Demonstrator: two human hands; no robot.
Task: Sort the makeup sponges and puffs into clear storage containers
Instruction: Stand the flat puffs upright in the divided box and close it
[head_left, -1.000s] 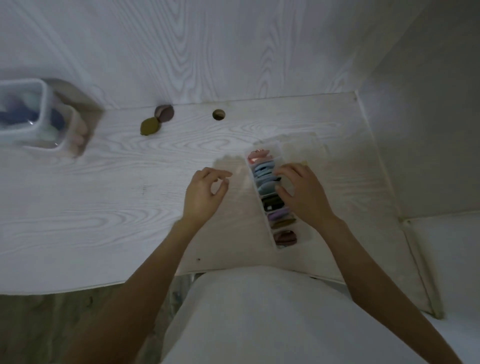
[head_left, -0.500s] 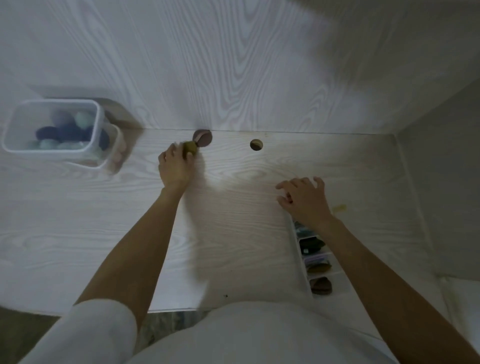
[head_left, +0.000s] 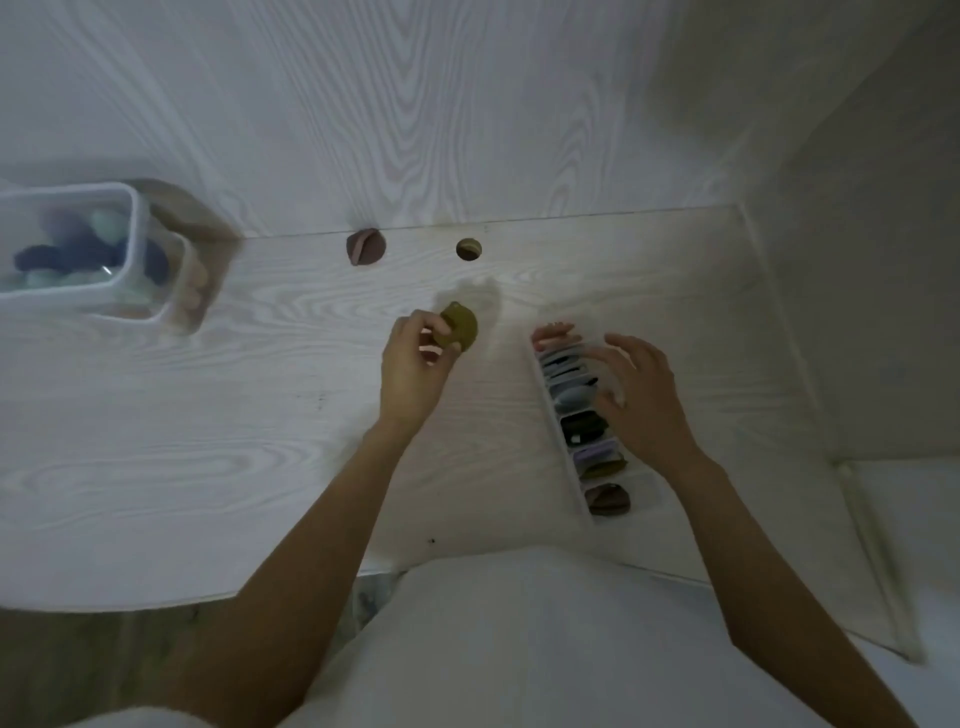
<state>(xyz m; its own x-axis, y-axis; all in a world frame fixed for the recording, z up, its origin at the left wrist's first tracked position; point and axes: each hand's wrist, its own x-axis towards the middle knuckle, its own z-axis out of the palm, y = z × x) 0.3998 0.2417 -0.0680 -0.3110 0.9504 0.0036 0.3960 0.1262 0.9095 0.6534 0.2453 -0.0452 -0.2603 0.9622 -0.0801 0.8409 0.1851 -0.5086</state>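
Where it reached to the bench's back edge half a second ago, the left hand (head_left: 410, 364) now pinches the olive puff (head_left: 459, 327), lifted near the divided clear container (head_left: 582, 415). With fingers spread loosely, the right hand (head_left: 641, 400) rests on that container's puffs.

olive puff (head_left: 458, 328) – brown puff (head_left: 365, 247)

Dim, bluish, soft indoor light over my desk (head_left: 218, 431). Faint shadow sits beyond my left hand (head_left: 413, 364). The clear container (head_left: 132, 228) is motion-blurred, and wide-angle distortion bends the edges.
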